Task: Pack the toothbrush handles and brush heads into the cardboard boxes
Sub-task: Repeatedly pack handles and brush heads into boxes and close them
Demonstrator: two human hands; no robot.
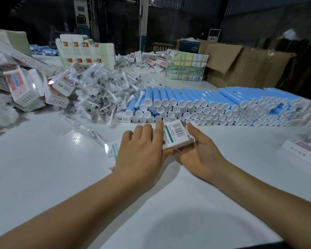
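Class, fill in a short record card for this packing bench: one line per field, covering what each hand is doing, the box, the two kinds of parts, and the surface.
Left hand: left hand lies over the small white box, fingers fairly straight on top
Right hand: right hand cups the box from the right and beneath
Box: barcode label up, just above the white table
Handles: blue toothbrush handles stacked in rows behind the hands
Brush heads: bagged brush heads piled behind, to the left
Packed boxes: heap of printed boxes far left
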